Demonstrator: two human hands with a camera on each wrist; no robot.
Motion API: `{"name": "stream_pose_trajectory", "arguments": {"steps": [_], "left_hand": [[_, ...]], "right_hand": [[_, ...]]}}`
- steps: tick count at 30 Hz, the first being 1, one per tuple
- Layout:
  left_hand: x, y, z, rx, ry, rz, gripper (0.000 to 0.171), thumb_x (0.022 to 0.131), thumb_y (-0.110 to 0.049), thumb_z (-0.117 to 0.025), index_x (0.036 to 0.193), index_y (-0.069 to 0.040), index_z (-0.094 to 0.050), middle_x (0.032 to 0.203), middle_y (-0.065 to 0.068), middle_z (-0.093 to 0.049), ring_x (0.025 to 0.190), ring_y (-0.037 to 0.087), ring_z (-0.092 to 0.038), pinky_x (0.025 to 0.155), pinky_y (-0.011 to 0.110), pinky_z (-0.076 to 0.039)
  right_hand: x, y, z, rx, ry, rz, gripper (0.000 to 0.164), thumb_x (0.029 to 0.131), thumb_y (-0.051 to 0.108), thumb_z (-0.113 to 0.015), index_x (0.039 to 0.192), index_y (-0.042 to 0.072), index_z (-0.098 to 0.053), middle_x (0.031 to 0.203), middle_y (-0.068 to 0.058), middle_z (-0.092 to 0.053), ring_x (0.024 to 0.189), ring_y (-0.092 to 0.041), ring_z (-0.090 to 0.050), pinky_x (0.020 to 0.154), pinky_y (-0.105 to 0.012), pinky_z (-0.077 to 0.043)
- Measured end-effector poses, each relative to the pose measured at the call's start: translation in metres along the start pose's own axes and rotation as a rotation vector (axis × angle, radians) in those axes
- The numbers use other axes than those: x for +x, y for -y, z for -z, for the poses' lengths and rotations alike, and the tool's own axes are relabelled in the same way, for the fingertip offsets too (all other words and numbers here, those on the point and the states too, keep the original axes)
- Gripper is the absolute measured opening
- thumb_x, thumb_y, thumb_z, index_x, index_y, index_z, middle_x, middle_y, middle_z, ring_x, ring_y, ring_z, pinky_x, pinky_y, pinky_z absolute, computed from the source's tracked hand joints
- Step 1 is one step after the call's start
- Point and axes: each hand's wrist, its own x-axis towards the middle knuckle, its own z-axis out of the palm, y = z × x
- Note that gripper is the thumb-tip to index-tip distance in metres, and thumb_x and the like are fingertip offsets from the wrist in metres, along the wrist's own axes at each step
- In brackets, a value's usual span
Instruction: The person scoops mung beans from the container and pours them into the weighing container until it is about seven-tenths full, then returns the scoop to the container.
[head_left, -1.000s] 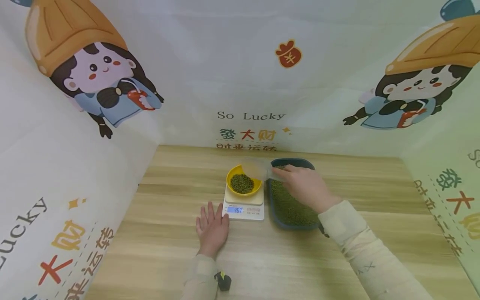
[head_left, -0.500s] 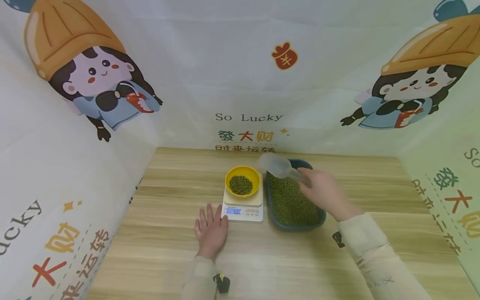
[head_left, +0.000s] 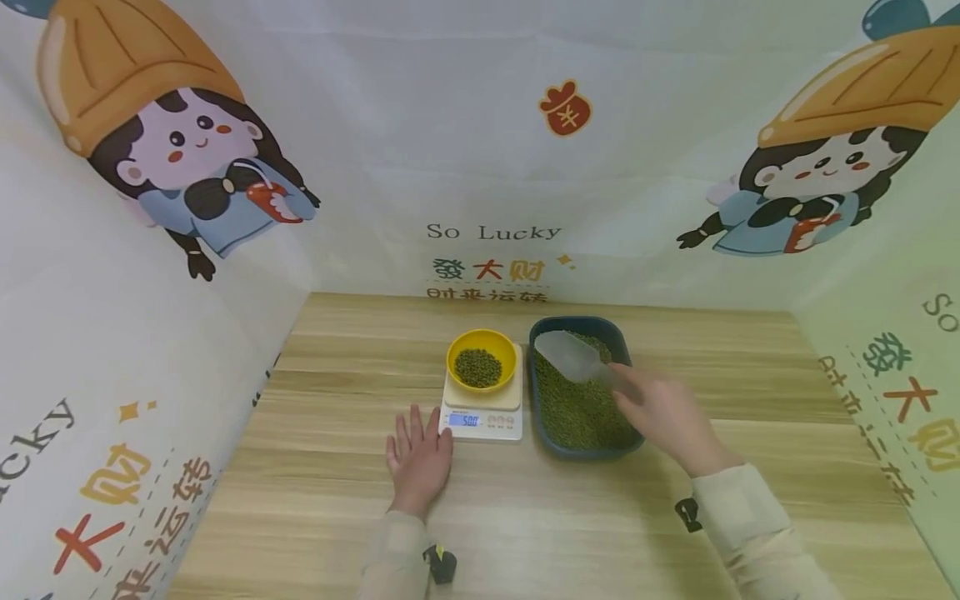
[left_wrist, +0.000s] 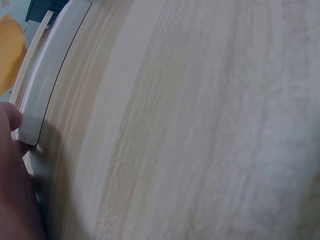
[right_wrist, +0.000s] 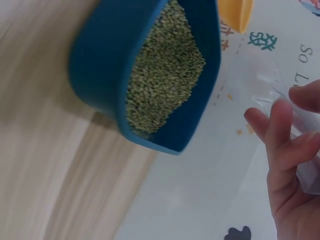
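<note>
Scoop has moved over bin, tip toward 10 o'clock, axis 10–4; right hand grips it, left hand spread, touching scale.

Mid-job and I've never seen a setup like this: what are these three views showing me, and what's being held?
There's no machine, just a person's two bare hands. One camera sits on the head, looking forward and down; the other two sit on the wrists, one per hand. On the table is a white scale bearing a yellow bowl with green grains inside. To its right stands a blue bin holding similar grains. The right hand holds a translucent scoop over the bin. The left hand holds nothing, its fingers spread beside the scale.
</note>
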Motion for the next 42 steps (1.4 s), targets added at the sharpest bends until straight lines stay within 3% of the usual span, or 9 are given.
{"name": "stream_pose_trajectory", "arguments": {"steps": [2, 6, 14, 18, 26, 30, 33, 39, 42], "left_hand": [[0.0, -0.001, 0.001, -0.003, -0.003, -0.005, 0.054, 0.103, -0.039, -0.024, 0.15, -0.014, -0.027, 0.158, 0.014, 0.0, 0.14, 0.036, 0.012, 0.11, 0.061, 0.007], [-0.002, -0.002, 0.002, -0.002, -0.005, -0.007, 0.053, 0.103, -0.038, -0.025, 0.15, -0.013, -0.028, 0.158, 0.015, -0.001, 0.14, 0.036, 0.011, 0.11, 0.06, 0.006], [-0.003, -0.001, 0.004, 0.002, -0.005, 0.005, 0.054, 0.103, -0.039, -0.024, 0.15, -0.013, -0.026, 0.158, 0.014, 0.001, 0.14, 0.035, 0.013, 0.11, 0.06, 0.007], [-0.004, -0.002, 0.004, 0.0, -0.003, 0.008, 0.053, 0.103, -0.038, -0.025, 0.15, -0.013, -0.027, 0.158, 0.014, 0.0, 0.14, 0.036, 0.012, 0.11, 0.061, 0.007], [-0.004, -0.003, 0.004, -0.002, -0.006, 0.005, 0.053, 0.103, -0.037, -0.025, 0.15, -0.012, -0.027, 0.158, 0.015, 0.0, 0.14, 0.036, 0.012, 0.11, 0.061, 0.006], [-0.004, -0.002, 0.004, -0.005, -0.001, 0.005, 0.053, 0.103, -0.038, -0.024, 0.15, -0.013, -0.026, 0.158, 0.014, 0.001, 0.14, 0.036, 0.013, 0.11, 0.06, 0.007], [-0.003, -0.001, 0.003, -0.011, -0.001, 0.002, 0.054, 0.103, -0.038, -0.023, 0.15, -0.013, -0.026, 0.158, 0.014, 0.001, 0.14, 0.036, 0.013, 0.11, 0.06, 0.008], [-0.002, 0.001, 0.002, -0.028, -0.005, -0.004, 0.054, 0.103, -0.039, -0.023, 0.151, -0.014, -0.025, 0.158, 0.013, 0.002, 0.14, 0.035, 0.015, 0.109, 0.06, 0.009], [-0.001, 0.002, 0.002, -0.024, -0.002, -0.004, 0.054, 0.103, -0.039, -0.023, 0.151, -0.014, -0.025, 0.158, 0.013, 0.003, 0.14, 0.035, 0.015, 0.109, 0.061, 0.009]], "right_hand": [[-0.003, 0.0, -0.003, 0.018, 0.008, -0.012, 0.04, 0.088, 0.014, -0.061, 0.126, 0.002, -0.059, 0.077, -0.012, -0.068, 0.036, -0.005, -0.028, 0.039, -0.025, -0.035], [-0.008, 0.001, -0.009, 0.068, 0.016, -0.044, 0.041, 0.089, 0.012, -0.062, 0.128, 0.003, -0.057, 0.102, -0.019, -0.07, 0.037, -0.005, -0.033, 0.039, -0.025, -0.038], [-0.027, 0.008, -0.045, 0.165, -0.031, -0.158, 0.04, 0.089, 0.012, -0.061, 0.129, 0.005, -0.058, 0.106, -0.02, -0.069, 0.044, -0.008, -0.042, 0.043, -0.027, -0.041], [-0.039, 0.008, -0.064, 0.197, -0.065, -0.22, 0.039, 0.088, 0.013, -0.063, 0.127, 0.006, -0.059, 0.112, -0.021, -0.067, 0.059, -0.015, -0.056, 0.05, -0.03, -0.045], [-0.05, 0.007, -0.076, 0.218, -0.1, -0.255, 0.04, 0.087, 0.015, -0.064, 0.126, 0.005, -0.06, 0.116, -0.019, -0.066, 0.09, -0.034, -0.065, 0.074, -0.051, -0.054], [-0.052, 0.006, -0.072, 0.215, -0.06, -0.271, 0.042, 0.088, 0.015, -0.063, 0.128, 0.007, -0.059, 0.118, -0.02, -0.065, 0.066, -0.024, -0.063, 0.055, -0.039, -0.052], [-0.054, 0.007, -0.066, 0.203, -0.029, -0.272, 0.042, 0.088, 0.015, -0.063, 0.129, 0.006, -0.058, 0.118, -0.022, -0.064, 0.05, -0.013, -0.049, 0.043, -0.028, -0.041], [-0.055, 0.013, -0.045, 0.139, 0.042, -0.206, 0.04, 0.089, 0.015, -0.062, 0.127, 0.002, -0.058, 0.116, -0.023, -0.065, 0.046, -0.01, -0.042, 0.044, -0.027, -0.038], [-0.054, 0.016, -0.033, 0.111, 0.102, -0.168, 0.039, 0.09, 0.015, -0.061, 0.126, 0.001, -0.059, 0.095, -0.019, -0.071, 0.04, -0.006, -0.035, 0.038, -0.023, -0.036]]}}
